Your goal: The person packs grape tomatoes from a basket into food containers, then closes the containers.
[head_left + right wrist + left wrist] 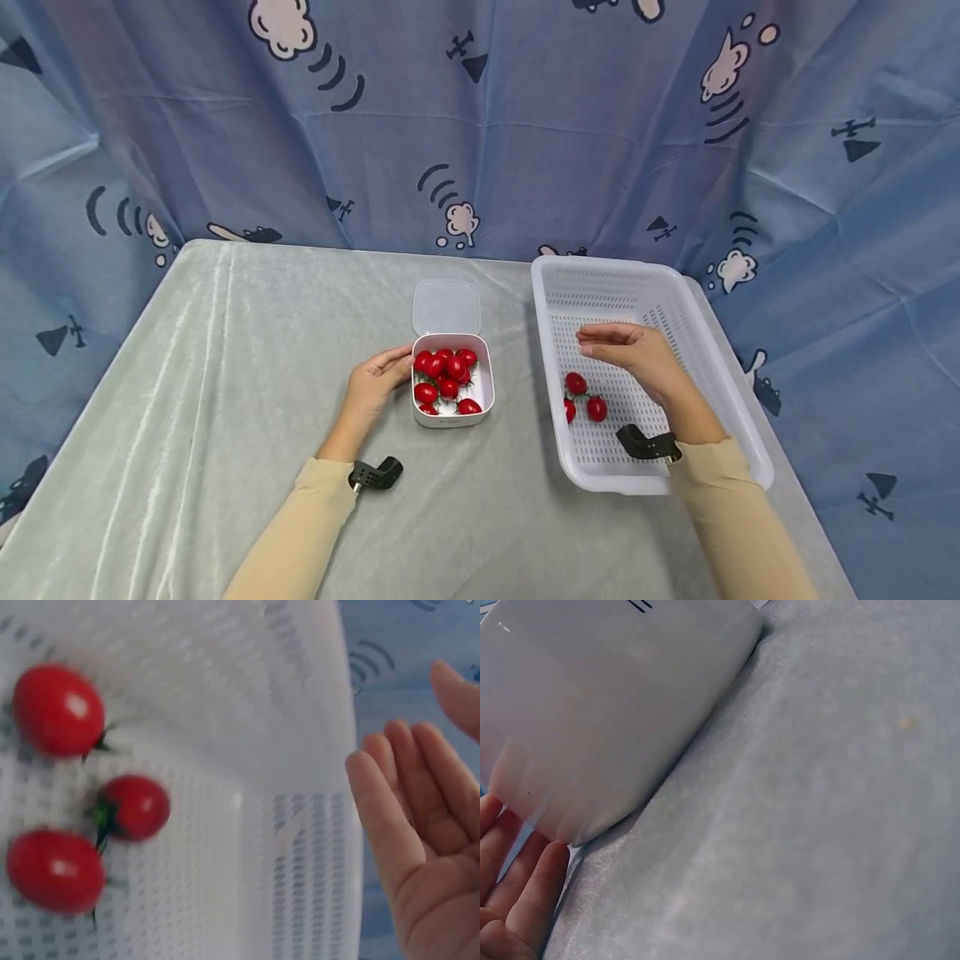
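Several cherry tomatoes (455, 367) lie in a small white box (452, 421) whose clear lid (446, 307) is folded back behind it. My left hand (377, 382) rests against the box's left side, its fingertips (549, 862) touching the outer wall in the left wrist view. Over the white perforated basket (551, 375) my right hand (633, 354) hovers with fingers extended and the thumb apart, holding nothing. Three cherry tomatoes (56, 870) with green stems lie on the basket's floor, left of that hand in the right wrist view.
A pale grey cloth (247, 375) covers the table. Behind and to the right hangs a blue patterned curtain (390, 150). The basket's raised rim (757, 454) runs close to the table's right edge.
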### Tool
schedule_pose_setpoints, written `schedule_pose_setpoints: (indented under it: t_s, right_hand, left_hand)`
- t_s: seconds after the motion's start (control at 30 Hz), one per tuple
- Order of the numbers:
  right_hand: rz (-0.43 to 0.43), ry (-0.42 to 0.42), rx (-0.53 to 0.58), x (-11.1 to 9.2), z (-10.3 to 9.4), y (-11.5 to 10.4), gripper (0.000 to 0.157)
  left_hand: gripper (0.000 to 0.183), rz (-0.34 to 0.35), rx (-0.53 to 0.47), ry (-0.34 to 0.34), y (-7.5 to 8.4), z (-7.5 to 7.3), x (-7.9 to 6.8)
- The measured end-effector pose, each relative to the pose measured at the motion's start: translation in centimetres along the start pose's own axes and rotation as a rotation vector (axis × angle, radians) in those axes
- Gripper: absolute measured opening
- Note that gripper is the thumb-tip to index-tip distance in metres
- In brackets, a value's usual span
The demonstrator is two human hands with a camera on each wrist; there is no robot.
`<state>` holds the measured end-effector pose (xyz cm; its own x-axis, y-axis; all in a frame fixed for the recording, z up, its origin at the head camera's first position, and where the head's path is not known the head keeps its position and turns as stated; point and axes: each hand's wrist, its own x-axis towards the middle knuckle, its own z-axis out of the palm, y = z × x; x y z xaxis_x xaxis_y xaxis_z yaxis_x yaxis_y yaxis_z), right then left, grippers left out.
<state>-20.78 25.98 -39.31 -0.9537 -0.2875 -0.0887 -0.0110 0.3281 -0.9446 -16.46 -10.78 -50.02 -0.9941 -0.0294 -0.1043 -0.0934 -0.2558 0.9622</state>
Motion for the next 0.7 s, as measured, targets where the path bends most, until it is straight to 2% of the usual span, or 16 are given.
schedule_pose_setpoints:
  t_s: [0.1, 0.13, 0.23, 0.37, 0.6, 0.7]
  right_hand:
    - [0.073, -0.026, -0.048, 0.3, -0.5, -0.2, 0.04]
    - [0.12, -0.019, -0.093, 0.3, -0.5, -0.6, 0.042]
    - [0.184, -0.042, -0.107, 0.7, -1.1, 0.2, 0.047]
    - [0.22, -0.086, -0.1, 1.1, -1.7, 1.1, 0.052]
    - [0.266, -0.167, -0.077, 1.9, -2.2, 2.4, 0.05]
    - [0.282, -0.187, -0.07, 2.2, -2.1, 3.0, 0.049]
  left_hand:
    - [0.037, 0.014, -0.005, 0.011, -0.8, -0.2, 0.4]
    - [0.038, 0.019, -0.002, 0.013, -1.0, -0.2, 0.5]
    - [0.037, 0.06, -0.006, 0.015, -1.4, -0.2, 0.5]
    - [0.034, 0.116, -0.021, 0.0, -1.7, -0.2, 0.4]
    - [0.038, 0.052, -0.003, 0.021, -1.4, -0.2, 0.5]
    - [0.038, 0.044, -0.007, 0.017, -1.4, -0.2, 0.6]
